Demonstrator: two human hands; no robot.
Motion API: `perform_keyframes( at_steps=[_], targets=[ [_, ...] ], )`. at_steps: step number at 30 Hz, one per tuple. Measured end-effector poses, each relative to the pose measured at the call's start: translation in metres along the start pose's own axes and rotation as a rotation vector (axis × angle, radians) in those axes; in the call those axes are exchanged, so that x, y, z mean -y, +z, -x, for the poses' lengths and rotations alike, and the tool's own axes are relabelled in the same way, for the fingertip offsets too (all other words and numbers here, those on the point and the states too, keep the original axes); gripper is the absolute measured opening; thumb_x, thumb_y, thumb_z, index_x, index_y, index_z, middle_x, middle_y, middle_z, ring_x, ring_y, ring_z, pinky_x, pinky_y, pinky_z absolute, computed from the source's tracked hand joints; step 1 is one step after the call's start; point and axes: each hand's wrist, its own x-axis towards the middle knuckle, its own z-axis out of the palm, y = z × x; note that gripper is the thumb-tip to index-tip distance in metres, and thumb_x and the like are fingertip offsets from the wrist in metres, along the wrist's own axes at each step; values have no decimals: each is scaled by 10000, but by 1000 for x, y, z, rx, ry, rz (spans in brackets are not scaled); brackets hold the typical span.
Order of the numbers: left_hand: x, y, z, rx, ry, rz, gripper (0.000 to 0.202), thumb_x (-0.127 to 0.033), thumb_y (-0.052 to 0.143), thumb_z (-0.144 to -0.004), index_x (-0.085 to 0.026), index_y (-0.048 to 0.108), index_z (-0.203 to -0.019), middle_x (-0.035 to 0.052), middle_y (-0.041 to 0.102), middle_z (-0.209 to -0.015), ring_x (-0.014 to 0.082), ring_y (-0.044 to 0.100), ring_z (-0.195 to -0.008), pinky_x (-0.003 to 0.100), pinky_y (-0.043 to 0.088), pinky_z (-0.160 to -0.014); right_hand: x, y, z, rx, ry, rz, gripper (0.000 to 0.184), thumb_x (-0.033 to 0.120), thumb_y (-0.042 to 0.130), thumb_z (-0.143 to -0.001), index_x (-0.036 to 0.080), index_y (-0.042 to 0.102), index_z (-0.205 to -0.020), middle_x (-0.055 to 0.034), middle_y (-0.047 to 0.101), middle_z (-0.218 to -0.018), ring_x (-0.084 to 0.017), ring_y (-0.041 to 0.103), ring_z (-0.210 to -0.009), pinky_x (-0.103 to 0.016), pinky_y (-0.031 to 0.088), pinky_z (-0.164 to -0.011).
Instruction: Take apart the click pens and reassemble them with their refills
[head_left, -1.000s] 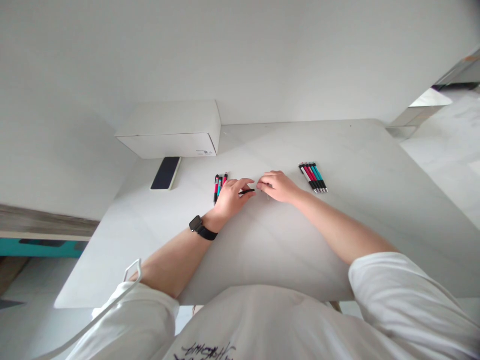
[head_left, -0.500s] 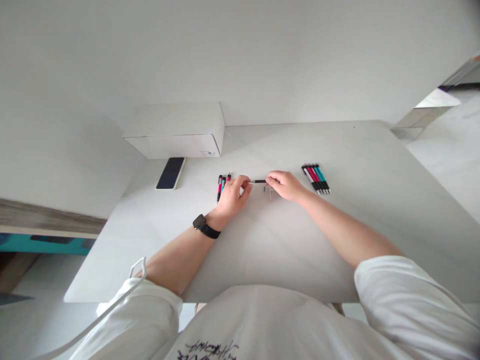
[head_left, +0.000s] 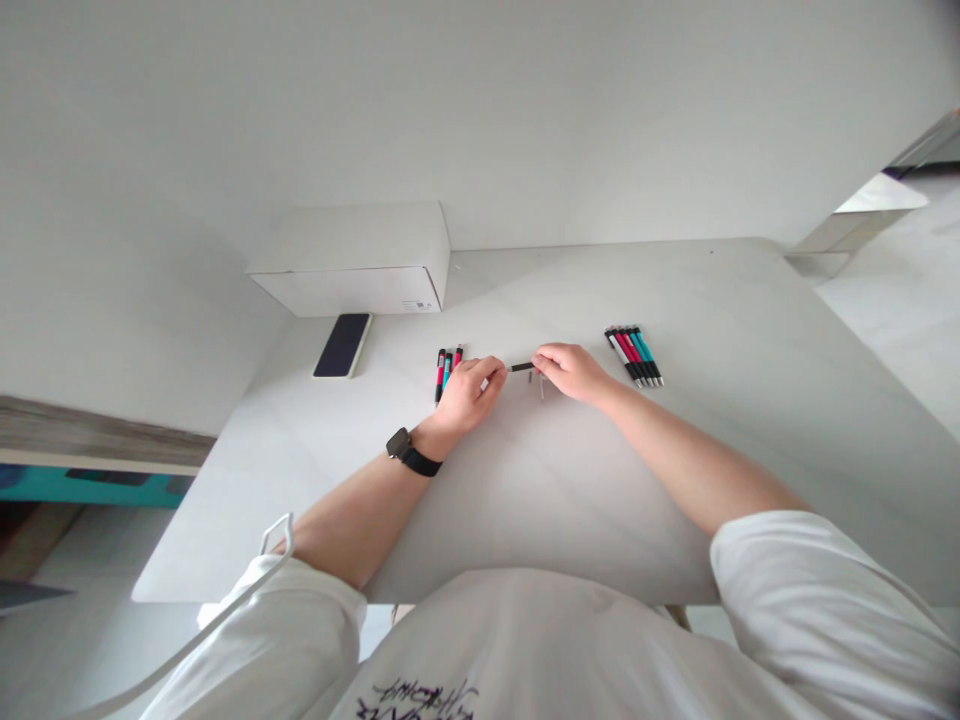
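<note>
Between my two hands lies a pen part with a black barrel (head_left: pixel 520 367), held nearly level over the table. My left hand (head_left: pixel 471 394) pinches its pale tip end, with the fingertips closed. The other end sits in the closed fingers of my right hand (head_left: pixel 571 372), which hide the rest of it. Just below, near my right fingertips, a thin pale stick (head_left: pixel 542 388) and a tiny dark piece (head_left: pixel 530 378) lie on the table. Partly behind my left hand are a red pen (head_left: pixel 440 372), a teal pen (head_left: pixel 448 364) and another red pen (head_left: pixel 458 354).
To the right, several white, red and teal pens (head_left: pixel 634 357) lie side by side on the white table (head_left: pixel 570 490). A phone (head_left: pixel 342 346) rests at the left, before a white box (head_left: pixel 352 290) by the wall. A pale cable (head_left: pixel 202 635) runs past my left arm.
My left hand has shifted slightly right and down, and the pen part now tilts a little, its left end lower. My right hand stays nearly in place.
</note>
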Motion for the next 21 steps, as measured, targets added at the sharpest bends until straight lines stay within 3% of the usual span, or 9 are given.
perform_keyframes(
  at_steps=[6,10,13,18,21],
  targets=[
    [0,0,0,4,-35,121,294,-370,417,-1083,-212,609,-925,38,642,-823,185,602,-798,314,471,-784,2,2,-2,-67,-134,44,334,424,503,-1058,231,684,-855,-51,725,-864,-216,655,-863,-331,451,-806],
    [1,-1,1,-11,-95,165,307,-405,417,-1086,-211,580,-912,24,611,-795,170,564,-756,294,453,-736,5,2,-2,-138,-194,35,187,394,599,-1014,237,682,-957,-49,713,-914,-211,654,-862,-334,472,-830],
    [0,-1,1,-22,-123,176,312,-412,417,-1084,-212,566,-898,29,618,-801,171,563,-758,293,452,-726,6,1,0,-170,-172,-7,184,411,653,-982,239,669,-1044,-53,715,-997,-206,667,-889,-326,488,-839],
    [-2,-2,1,-8,-126,172,302,-398,421,-1081,-212,570,-895,31,619,-807,174,570,-771,296,458,-737,5,0,0,-90,-72,31,313,426,502,-1056,234,668,-873,-35,706,-851,-200,647,-819,-320,455,-776],
    [-3,-3,1,-6,-120,181,297,-389,420,-1084,-210,566,-897,27,614,-810,168,567,-772,291,454,-738,5,1,1,-71,-75,5,278,425,537,-1035,232,674,-890,-39,720,-881,-201,654,-839,-319,461,-802]
  ],
)
